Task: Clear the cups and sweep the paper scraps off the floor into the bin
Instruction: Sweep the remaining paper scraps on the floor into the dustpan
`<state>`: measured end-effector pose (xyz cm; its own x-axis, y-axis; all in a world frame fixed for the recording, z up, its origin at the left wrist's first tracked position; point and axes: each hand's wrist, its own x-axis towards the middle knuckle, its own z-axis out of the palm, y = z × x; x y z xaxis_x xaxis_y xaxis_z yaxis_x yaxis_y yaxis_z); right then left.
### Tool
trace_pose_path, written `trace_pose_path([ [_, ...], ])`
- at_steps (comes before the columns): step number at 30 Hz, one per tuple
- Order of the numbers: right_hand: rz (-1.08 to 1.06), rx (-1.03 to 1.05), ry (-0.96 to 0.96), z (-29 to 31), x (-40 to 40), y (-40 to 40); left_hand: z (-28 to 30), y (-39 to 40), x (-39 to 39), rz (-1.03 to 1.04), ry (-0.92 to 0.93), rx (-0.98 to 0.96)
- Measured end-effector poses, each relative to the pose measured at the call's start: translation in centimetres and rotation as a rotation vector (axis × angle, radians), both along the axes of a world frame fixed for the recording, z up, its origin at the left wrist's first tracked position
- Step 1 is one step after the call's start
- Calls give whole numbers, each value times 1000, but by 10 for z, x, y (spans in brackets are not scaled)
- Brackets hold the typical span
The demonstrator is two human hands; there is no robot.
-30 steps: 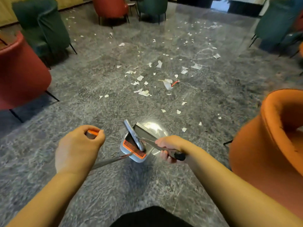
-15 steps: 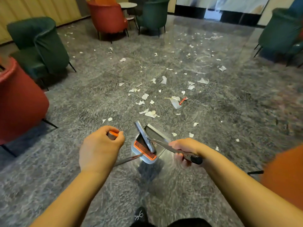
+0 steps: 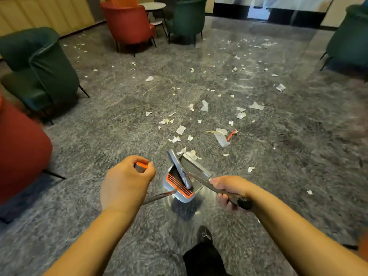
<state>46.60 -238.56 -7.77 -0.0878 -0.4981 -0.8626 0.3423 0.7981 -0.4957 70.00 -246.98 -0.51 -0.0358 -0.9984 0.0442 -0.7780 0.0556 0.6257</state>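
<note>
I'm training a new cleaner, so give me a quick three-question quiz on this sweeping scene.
1. True or false: the paper scraps are already inside the dustpan.
2. What does the right hand grip?
A. a cup
B. a black-tipped handle
C. a chair leg
3. Fill in: the left hand holds a handle with an ___ tip.

Key: 1 false, they lie on the floor; 2 B; 3 orange.

The dustpan (image 3: 185, 182) sits on the floor (image 3: 99, 136) just ahead of you, between your left hand (image 3: 125, 184) and right hand (image 3: 229, 191). Beyond the dustpan, paper scraps (image 3: 201, 124) lie scattered. Far beyond it stands a small table (image 3: 152, 6); your foot (image 3: 205, 236) is behind it.
</note>
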Motion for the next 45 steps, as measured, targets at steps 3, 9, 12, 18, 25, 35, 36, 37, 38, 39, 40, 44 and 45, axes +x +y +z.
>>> trace_pose_path([
  [3, 37, 14, 5, -5, -30, -50, -4, -45, -29, 22, -14, 15],
  [9, 113, -8, 31, 7, -79, -155, 0, -135, -71, 96, 4, 7],
  [12, 177, -8, 57, 13, -91, -208, 2, -173, -78, 137, 5, -8],
  [18, 227, -17, 8, 8, -100, -308, 4, -266, -81, 218, 28, -37],
  [25, 266, -24, -19, -9, -102, -466, -2, -414, -75, 246, 10, -28],
  [35, 286, -25, -29, 6, -102, -674, 14, -626, -80, 232, -5, -20],
  [36, 295, -36, -19, 8, -103, -691, 15, -641, -82, 231, 0, -21],
  [37, 298, -46, -19, 7, -107, -714, 14, -663, -85, 235, 7, -25],
  [38, 302, -53, -14, 5, -111, -733, 13, -680, -87, 240, 13, -25],
  [39, 313, -52, -15, 2, -116, -759, 10, -704, -92, 247, 25, -29],
  [40, 318, -47, -15, -1, -121, -782, 9, -725, -95, 255, 28, -30],
  [44, 361, -42, -7, -14, -145, -888, -1, -821, -118, 291, 14, -38],
  [45, 368, -44, -11, -16, -151, -913, -2, -843, -124, 302, 13, -34],
])
